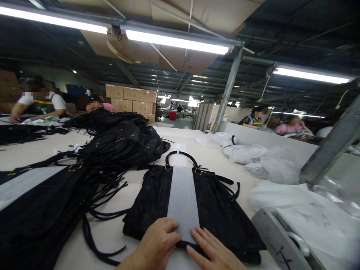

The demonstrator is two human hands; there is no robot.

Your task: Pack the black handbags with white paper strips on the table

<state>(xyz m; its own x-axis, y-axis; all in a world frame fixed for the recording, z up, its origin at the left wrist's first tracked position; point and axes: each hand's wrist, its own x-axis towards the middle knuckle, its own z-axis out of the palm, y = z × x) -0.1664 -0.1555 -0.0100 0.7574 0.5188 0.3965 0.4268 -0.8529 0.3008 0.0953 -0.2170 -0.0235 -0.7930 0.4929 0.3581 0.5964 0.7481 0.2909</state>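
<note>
Black bag (222,217) flat on pale table (239,176), handle (184,153) at far end, white strip (182,198) down its middle. Left hand (160,240) curled at strip's near end, can't tell if pinching; right hand (212,249) laid there, fingers slightly spread. Cartons (131,98) stacked behind, contents not visible. Second bag (42,210) on left, its straps (105,213) reaching the first's edge; bare table between bag and plastic (261,161) at right.
</note>
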